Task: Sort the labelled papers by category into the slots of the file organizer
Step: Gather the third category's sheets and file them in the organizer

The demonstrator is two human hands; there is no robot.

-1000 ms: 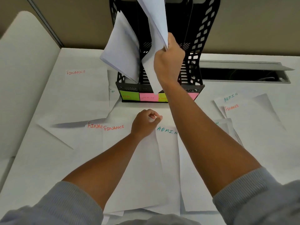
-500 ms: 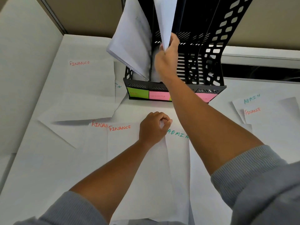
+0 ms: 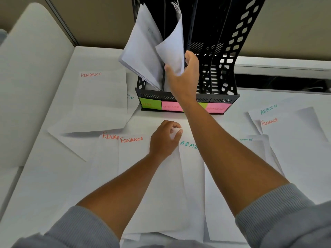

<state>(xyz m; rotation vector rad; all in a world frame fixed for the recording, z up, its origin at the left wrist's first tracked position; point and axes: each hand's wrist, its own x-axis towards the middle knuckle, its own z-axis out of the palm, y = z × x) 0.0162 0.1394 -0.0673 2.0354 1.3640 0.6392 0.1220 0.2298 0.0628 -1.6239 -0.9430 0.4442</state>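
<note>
A black file organizer (image 3: 220, 56) stands at the back of the desk, its slots tagged with green and pink sticky notes (image 3: 172, 106). My right hand (image 3: 186, 77) grips a white sheet (image 3: 172, 49) that stands in the second slot from the left, above the pink SPORTS note. A stack of papers (image 3: 141, 51) leans out of the leftmost slot. My left hand (image 3: 164, 138) pinches the top corner of a sheet labelled FINANCE (image 3: 152, 185) that lies flat on the desk. Beside it lies a sheet labelled ADMIN (image 3: 192, 167).
More labelled sheets lie spread over the white desk: a FINANCE sheet (image 3: 100, 97) at the left, ADMIN (image 3: 268, 109) and FINANCE (image 3: 293, 140) sheets at the right. A cable slot (image 3: 286, 83) runs along the back right. A white panel (image 3: 26, 86) borders the left side.
My right hand has lowered the sheet from above the organizer down into the second slot. My left hand has stayed pinching the FINANCE sheet's corner. The camera has moved closer.
</note>
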